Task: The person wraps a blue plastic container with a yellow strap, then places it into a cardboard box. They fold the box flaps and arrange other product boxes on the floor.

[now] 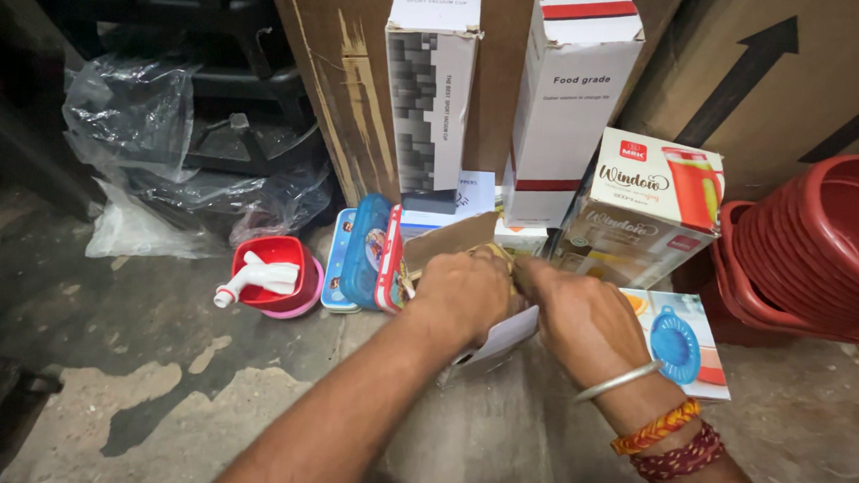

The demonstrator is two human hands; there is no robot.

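Observation:
My left hand (pixel 461 291) and my right hand (pixel 581 316) meet low over the floor, both closed around a small cardboard box (pixel 449 240) with a pale flap (pixel 502 339) hanging below them. What lies inside the box is hidden by my fingers. My right wrist wears a silver bangle and red and orange thread bands. Blue and red lunch boxes (pixel 366 253) stand on edge just left of my left hand. A flat pack showing a blue strainer (pixel 681 344) lies to the right of my right hand.
Two tall white boxes (pixel 431 97) (pixel 571 103) lean on big brown cartons (pixel 774 83) behind. A drink-jug box (pixel 643 207) sits tilted at right, beside stacked red basins (pixel 815 249). A red cup with a white tap (pixel 269 273) and plastic bags (pixel 135 122) lie left.

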